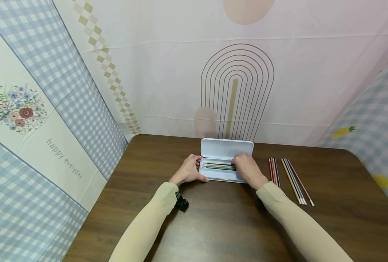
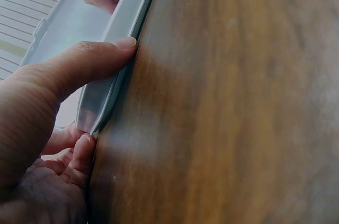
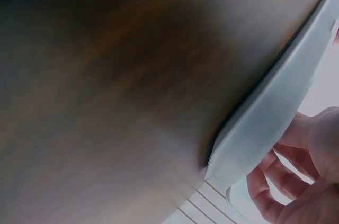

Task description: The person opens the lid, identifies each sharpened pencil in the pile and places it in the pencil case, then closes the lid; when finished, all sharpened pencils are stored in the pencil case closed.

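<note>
A white pencil case [image 1: 220, 176] stands on the table with its lid [image 1: 226, 148] raised at the back. Inside lie several coloured pencils [image 1: 216, 166], yellow, green and dark ones, side by side along its length. My left hand [image 1: 188, 170] grips the case's left end, the thumb [image 2: 100, 57] against the front wall and the other fingers around the corner. Over the right part of the case, my right hand [image 1: 247, 168] reaches in at the pencils' right ends, fingers [image 3: 283, 173] bent. Its fingertips are hidden behind the case wall, so I cannot tell whether they pinch a pencil.
To the right of the case lie two loose groups of pencils, one with reddish and dark pencils [image 1: 274, 171], the other with tan, grey and red pencils [image 1: 295, 180]. The brown wooden table [image 1: 213, 222] ends at a patterned cloth backdrop [image 1: 167, 83] behind the case.
</note>
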`<state>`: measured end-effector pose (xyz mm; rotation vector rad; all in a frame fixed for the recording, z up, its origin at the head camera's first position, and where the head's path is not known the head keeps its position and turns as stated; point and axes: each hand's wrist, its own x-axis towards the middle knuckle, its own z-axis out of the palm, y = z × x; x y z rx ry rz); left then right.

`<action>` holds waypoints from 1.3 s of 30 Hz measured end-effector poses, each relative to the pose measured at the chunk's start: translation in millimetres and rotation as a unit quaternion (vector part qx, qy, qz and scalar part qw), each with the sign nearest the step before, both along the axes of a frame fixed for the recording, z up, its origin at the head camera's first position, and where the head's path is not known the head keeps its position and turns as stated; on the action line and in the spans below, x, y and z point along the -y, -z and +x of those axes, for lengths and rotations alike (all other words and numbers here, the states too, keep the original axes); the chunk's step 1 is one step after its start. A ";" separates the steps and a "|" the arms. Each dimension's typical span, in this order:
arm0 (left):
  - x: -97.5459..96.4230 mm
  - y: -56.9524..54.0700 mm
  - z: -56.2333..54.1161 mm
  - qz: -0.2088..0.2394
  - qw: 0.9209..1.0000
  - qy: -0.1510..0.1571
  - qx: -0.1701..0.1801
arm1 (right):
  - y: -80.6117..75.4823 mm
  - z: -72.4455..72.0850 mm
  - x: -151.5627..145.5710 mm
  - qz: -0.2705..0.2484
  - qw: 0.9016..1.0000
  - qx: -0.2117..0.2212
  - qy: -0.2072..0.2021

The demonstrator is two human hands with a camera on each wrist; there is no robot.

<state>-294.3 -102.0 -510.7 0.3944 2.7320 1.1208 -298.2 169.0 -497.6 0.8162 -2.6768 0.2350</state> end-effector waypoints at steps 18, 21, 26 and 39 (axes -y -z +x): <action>-9.4 -2.0 -3.3 0.001 1.000 0.007 -0.008 | -6.1 14.4 -11.3 -0.005 0.999 0.036 0.031; -9.6 -1.9 -3.0 0.004 1.000 0.010 -0.008 | -7.0 19.7 -14.4 -0.021 0.999 0.031 0.038; -4.9 0.6 0.8 -0.005 1.000 0.005 -0.002 | -10.4 33.9 -13.6 -0.074 0.994 0.035 0.072; 1.0 1.0 1.6 -0.007 1.000 -0.005 -0.001 | -30.9 64.5 -33.9 -0.125 0.969 0.098 0.188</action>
